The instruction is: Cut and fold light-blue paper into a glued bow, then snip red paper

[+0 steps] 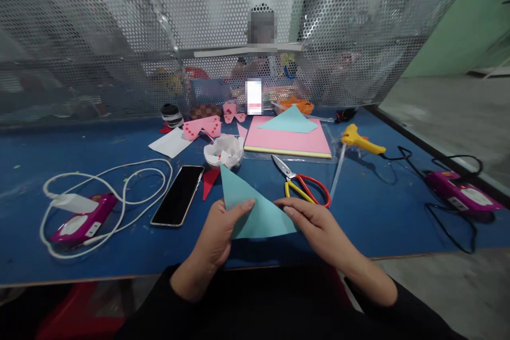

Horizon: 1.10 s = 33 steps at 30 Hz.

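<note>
A light blue paper folded into a triangle (255,207) lies on the blue table (378,212) near its front edge. My left hand (221,234) grips its lower left side, thumb on top and fingers curled under. Resting on the paper's right corner, my right hand (314,226) pinches it with the fingers closed. Red and yellow scissors (303,185) lie just beyond my right hand.
A black phone (178,194), a white cable (115,191) and a magenta device (83,220) lie at left. A pink paper stack (287,142), a yellow glue gun (360,141), crumpled white paper (223,150) and pink paper pieces (203,127) sit farther back. A perforated metal screen (119,37) stands behind, with a person beyond it.
</note>
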Each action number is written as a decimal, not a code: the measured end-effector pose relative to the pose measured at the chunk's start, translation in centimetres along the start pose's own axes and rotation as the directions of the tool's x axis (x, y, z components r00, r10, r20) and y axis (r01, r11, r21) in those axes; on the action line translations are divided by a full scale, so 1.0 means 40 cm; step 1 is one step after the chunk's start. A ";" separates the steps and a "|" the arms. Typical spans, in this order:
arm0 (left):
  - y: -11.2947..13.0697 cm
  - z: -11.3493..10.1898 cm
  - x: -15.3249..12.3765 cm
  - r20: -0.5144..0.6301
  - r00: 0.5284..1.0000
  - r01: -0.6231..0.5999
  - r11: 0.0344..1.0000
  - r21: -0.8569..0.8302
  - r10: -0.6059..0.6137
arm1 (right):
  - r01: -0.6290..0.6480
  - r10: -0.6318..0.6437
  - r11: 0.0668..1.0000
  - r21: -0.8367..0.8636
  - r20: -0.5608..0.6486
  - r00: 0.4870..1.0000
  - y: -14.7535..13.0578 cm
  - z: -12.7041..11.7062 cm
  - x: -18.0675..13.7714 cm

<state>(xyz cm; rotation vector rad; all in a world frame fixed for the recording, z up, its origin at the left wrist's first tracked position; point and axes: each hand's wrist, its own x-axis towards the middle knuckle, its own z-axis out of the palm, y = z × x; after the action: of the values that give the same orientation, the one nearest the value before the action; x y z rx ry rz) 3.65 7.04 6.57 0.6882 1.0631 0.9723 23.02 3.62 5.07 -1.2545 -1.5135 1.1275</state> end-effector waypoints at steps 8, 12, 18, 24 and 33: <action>-0.011 -0.002 0.006 -0.019 0.993 -0.114 0.991 0.072 0.116 | -0.173 0.167 0.960 0.218 0.045 0.985 0.005 0.015 -0.007; -0.024 -0.016 -0.008 0.001 0.940 -0.332 0.911 0.243 0.342 | -0.193 0.223 0.925 0.326 -0.055 0.973 0.011 0.020 -0.010; -0.048 -0.030 -0.026 0.116 0.974 -0.222 0.915 0.337 0.194 | -0.112 0.148 0.929 0.353 -0.078 0.986 0.004 0.034 -0.022; -0.055 -0.032 -0.020 0.178 0.980 -0.116 0.986 0.116 0.094 | 0.074 -0.090 0.951 0.300 0.040 0.995 -0.014 0.037 -0.017; -0.024 -0.008 -0.002 0.082 0.997 0.023 0.996 -0.087 -0.016 | 0.352 -0.330 0.922 -0.163 0.146 0.933 -0.013 0.053 -0.005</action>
<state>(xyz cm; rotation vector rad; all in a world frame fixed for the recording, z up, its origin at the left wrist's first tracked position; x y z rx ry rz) 3.62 6.57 5.68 0.6388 0.9487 0.9606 20.89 3.15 5.05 -1.0034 -1.8775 0.8551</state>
